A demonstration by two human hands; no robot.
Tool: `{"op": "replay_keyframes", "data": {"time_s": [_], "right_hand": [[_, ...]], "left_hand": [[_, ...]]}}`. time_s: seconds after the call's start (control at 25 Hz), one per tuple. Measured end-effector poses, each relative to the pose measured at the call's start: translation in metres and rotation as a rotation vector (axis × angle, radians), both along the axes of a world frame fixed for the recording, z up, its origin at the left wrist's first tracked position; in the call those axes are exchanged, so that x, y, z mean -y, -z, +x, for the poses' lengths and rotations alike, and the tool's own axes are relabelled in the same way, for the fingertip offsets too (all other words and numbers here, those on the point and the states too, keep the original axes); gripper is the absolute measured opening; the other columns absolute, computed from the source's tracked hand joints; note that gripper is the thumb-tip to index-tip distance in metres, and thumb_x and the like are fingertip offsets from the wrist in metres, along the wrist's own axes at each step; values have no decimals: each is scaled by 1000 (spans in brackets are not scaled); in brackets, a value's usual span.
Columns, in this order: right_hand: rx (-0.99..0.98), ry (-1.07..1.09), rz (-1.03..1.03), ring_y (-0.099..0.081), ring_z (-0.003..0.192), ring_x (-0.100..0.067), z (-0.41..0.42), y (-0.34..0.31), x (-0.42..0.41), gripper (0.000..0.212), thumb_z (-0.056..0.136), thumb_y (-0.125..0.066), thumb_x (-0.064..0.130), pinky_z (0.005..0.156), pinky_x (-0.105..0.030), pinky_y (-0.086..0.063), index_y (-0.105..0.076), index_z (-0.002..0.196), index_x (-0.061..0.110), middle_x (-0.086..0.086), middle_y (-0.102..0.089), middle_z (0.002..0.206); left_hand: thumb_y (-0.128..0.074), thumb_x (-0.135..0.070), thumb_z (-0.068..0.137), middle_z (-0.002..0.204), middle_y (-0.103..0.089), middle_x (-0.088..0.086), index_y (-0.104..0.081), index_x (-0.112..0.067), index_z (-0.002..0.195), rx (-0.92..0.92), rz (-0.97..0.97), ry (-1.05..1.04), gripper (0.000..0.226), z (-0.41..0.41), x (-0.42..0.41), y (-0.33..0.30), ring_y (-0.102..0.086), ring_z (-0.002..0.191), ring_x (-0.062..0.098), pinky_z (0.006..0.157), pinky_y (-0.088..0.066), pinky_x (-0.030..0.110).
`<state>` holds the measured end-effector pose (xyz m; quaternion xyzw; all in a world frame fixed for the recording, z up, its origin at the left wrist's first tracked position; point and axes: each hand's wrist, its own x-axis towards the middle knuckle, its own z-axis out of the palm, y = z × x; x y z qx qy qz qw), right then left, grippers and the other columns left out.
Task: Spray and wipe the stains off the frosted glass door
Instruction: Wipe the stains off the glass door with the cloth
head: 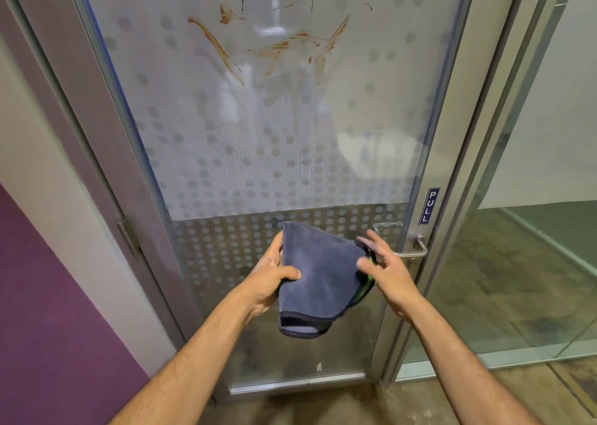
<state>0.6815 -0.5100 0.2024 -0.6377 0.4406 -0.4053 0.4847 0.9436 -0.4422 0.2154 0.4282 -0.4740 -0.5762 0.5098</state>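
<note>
My left hand [269, 274] grips a folded grey cloth [318, 274] at its edge, thumb over the front, while my right hand [386, 268] touches its other side with fingers spread. Behind it, the frosted glass door [274, 117] shows brown stains [274, 43] up high, wet streaks below, handle [415, 247] at right.

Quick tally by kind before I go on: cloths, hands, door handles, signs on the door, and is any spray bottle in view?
Cloths: 1, the blue-grey cloth
Hands: 2, left hand gripping it, right hand at its green-trimmed edge
Door handles: 1, door handle
Signs: 1, PULL sign
Spray bottles: 0 in view
Total: 5
</note>
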Motion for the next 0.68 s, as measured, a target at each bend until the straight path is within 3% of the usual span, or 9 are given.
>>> {"op": "replay_keyframes", "data": {"time_s": [0.08, 0.12, 0.2, 0.28, 0.36, 0.44, 0.56, 0.68], "right_hand": [[-234, -186, -198, -19, 148, 11, 4, 6, -7, 86, 77, -89, 33, 114, -12, -27, -44, 150, 41, 27, -19, 164], [-319, -245, -260, -22, 147, 11, 9, 7, -10, 94, 75, -90, 32, 113, -8, -27, -40, 154, 37, 25, -23, 162], [-348, -254, -321, -47, 130, 1, 19, 8, -15, 76, 77, -84, 22, 105, -17, -42, -52, 146, 27, 11, -48, 143], [-346, -156, -355, -59, 104, -12, 23, 4, -16, 41, 78, -77, 10, 89, -31, -48, -70, 117, 22, 5, -65, 111], [-422, -87, -306, -53, 100, -21, 20, -1, -12, 26, 77, -72, 12, 88, -35, -47, -71, 97, 30, 7, -65, 96], [-551, -117, -242, -44, 110, -18, 19, -9, -10, 28, 74, -68, 28, 98, -34, -40, -65, 98, 42, 11, -54, 99], [-660, -214, -265, -32, 120, -5, 35, -19, -13, 83, 66, -69, 57, 105, -29, -27, -40, 143, 52, 29, -41, 120], [-337, -330, -280, -39, 132, 15, 74, -29, -13, 115, 65, -85, 51, 102, -16, -43, -12, 153, 61, 45, -31, 146]], "left_hand": [[-71, 7, 71, 135, -70, 3, -52, -33, 147, -101, 25, -38, 88, 2, 2, -2, -74, 116, 26, 85, -63, 39], [-71, 7, 71, 131, -73, 3, -50, -32, 147, -123, 30, -67, 88, 3, 4, -4, -75, 113, 26, 83, -63, 38], [-69, 8, 72, 125, -76, 1, -46, -36, 144, -124, 33, -125, 88, 5, 6, -8, -77, 107, 26, 78, -63, 37], [-68, 9, 71, 126, -76, 3, -43, -40, 144, -69, 32, -163, 91, 9, 4, -13, -78, 101, 26, 74, -63, 36], [-67, 9, 71, 130, -74, 8, -44, -43, 143, 27, 23, -178, 92, 13, 0, -13, -76, 99, 25, 74, -62, 36], [-68, 7, 72, 129, -74, 12, -53, -45, 138, 97, 12, -200, 86, 17, -4, -14, -75, 98, 27, 76, -61, 38], [-66, 7, 79, 124, -76, 15, -55, -39, 139, 133, 10, -168, 76, 20, 1, -25, -75, 98, 32, 80, -61, 43], [-68, 4, 82, 125, -76, 14, -52, -32, 143, 194, -32, -97, 73, 19, 21, -47, -75, 109, 37, 87, -62, 47]]}}
